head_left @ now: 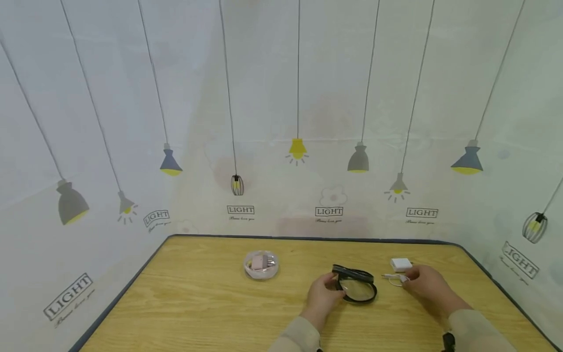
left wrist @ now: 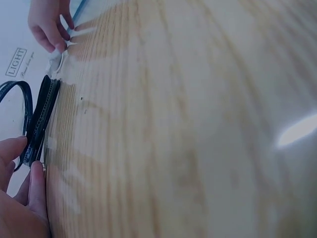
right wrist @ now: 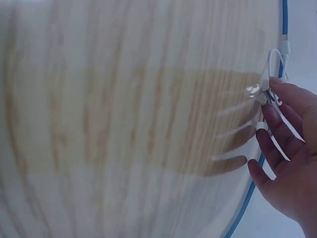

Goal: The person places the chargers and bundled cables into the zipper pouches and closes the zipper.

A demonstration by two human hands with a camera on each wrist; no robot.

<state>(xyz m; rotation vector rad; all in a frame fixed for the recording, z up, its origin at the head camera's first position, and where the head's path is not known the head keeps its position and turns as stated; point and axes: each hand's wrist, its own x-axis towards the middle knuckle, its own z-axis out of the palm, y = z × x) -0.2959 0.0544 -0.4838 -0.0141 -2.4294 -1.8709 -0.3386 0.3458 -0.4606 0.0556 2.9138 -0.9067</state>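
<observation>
My left hand (head_left: 322, 296) grips the left side of a small clear pouch with black zipper edges (head_left: 357, 289), its top folded up and open. In the left wrist view, the thumb and fingers pinch the zippered edge (left wrist: 41, 116). To the right, my right hand (head_left: 428, 284) pinches a white charging cable (head_left: 396, 277) between thumb and fingertips, close over the table. The cable's loop and plug (right wrist: 285, 45) stick out past the thumb in the right wrist view. Just behind that hand sits a white charger block (head_left: 400, 265).
Farther left on the wooden table (head_left: 211, 303) stands a round clear container (head_left: 249, 275) with a pink plug (head_left: 259, 263) in it. A dark edge strip (head_left: 308, 238) runs along the table's back, against a wall covering printed with lamps.
</observation>
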